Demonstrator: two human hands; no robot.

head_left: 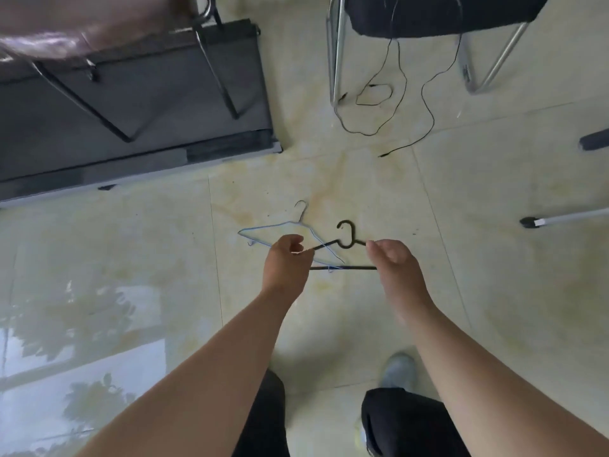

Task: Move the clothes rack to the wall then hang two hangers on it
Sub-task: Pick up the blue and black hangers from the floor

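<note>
Head view, looking down at the floor (478, 291).

Item: black hanger (342, 255). Held off the floor between both hands, hook pointing away from the person, bottom bar level. Both ends are supported, which likely keeps it from swinging and leaves the hook free for a rail.

Item: left hand (285, 262). Fingers closed in a pinch on the left shoulder of the black hanger.

Item: right hand (392, 262). Curled at the right end of the black hanger, at the shoulder and the end of the bottom bar. Contact looks likely, but whether the fingers are actually closed on the wire cannot be told from this angle.

Item: light blue wire hanger (280, 232). Flat on the floor under and just beyond the black one, hook pointing away; partly crossed by the black hanger in this view. Judged to be the second hanger, not yet collected.

Item: clothes rack. Not identifiable with certainty; a metal tube with a black foot (560, 221) at the right edge may belong to it.

Item: dark flat platform (148, 94), upper left, with black frame legs across it.

Item: chair (438, 14), upper right, chrome legs, black seat, thin black cable (425, 103) trailing on the floor.

Item: person's legs and a grey shoe (397, 367), bottom of view.
</note>
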